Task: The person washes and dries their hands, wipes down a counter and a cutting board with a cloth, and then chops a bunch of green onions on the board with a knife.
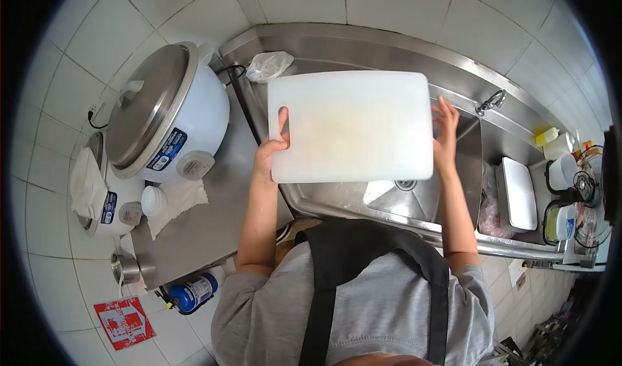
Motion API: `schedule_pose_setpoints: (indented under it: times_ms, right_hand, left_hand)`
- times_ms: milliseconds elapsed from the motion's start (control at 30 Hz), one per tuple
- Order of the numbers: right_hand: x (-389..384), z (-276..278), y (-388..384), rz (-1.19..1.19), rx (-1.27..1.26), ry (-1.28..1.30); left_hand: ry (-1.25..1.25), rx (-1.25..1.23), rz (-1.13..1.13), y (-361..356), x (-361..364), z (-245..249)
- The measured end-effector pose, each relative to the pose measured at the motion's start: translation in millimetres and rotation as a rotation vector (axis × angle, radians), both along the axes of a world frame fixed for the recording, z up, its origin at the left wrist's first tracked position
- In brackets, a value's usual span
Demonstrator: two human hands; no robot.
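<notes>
Taken as a clock face centred on the board (350, 127), the left hand (271, 148) sits at nine o'clock, closed on the board's edge beside the slot, thumb in front and a fingertip showing through the slot. The right hand (445, 129) is at three o'clock, wide, its fingers spread along the opposite edge; whether its thumb or palm touches there, I cannot tell. The board is held up over the sink (421, 202), its pale face toward the camera, with a faint yellowish patch near the middle.

The drain (405, 185) shows just below the board at five o'clock. The tap (494, 102) lies near three o'clock, beyond the right hand, and a white tray (517, 194) tilts in the next basin at four. A crumpled bag (269, 66) is at ten o'clock, close to the board's corner. The large cooker (170, 110) stands at nine o'clock on the counter (227, 191); a cloth (180, 205) and a white cup (153, 200) are at eight.
</notes>
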State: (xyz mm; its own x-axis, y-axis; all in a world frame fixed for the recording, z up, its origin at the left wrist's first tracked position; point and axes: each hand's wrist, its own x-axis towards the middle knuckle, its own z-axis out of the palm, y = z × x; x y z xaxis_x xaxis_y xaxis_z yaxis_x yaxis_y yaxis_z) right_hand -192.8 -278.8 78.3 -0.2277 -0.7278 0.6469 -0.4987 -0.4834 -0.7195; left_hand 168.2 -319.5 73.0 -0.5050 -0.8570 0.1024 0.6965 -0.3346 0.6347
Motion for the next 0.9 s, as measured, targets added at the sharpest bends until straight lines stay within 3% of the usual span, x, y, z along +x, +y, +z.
schedule_pose_setpoints:
  times_ms: [100,167,267,433,600,667,700,767,900]
  right_hand:
    - [14.2,-87.4,-54.5,-0.007,0.216,-0.248]
    - [19.8,-169.4,-107.3,0.254,0.529,-0.393]
    - [77.9,-187.8,-129.1,0.34,0.643,-0.226]
    - [144.4,-181.1,-124.8,0.4,0.558,0.098]
    - [129.8,-154.9,-101.2,0.495,0.525,0.326]
    - [109.6,-121.4,-100.7,0.814,1.151,-0.203]
    - [110.1,-109.6,-98.0,0.818,1.153,-0.199]
    - [115.0,-87.5,-87.6,0.878,0.994,-0.59]
    - [139.7,-32.3,-81.7,0.954,0.889,-0.566]
  left_hand:
    - [-0.064,0.002,0.131,13.1,8.7,16.4]
    - [-0.141,0.005,0.208,15.9,19.5,13.7]
    - [-0.171,-0.006,0.282,27.2,30.9,14.3]
    - [-0.188,-0.043,0.355,43.9,57.7,9.0]
    - [-0.155,-0.049,0.489,58.3,74.1,15.7]
    - [-0.186,-0.077,0.566,57.9,78.2,16.3]
    - [-0.185,-0.075,0.573,57.7,80.6,16.6]
    - [-0.196,-0.06,0.607,57.4,87.0,17.3]
    - [-0.182,-0.094,0.649,60.7,93.8,24.5]
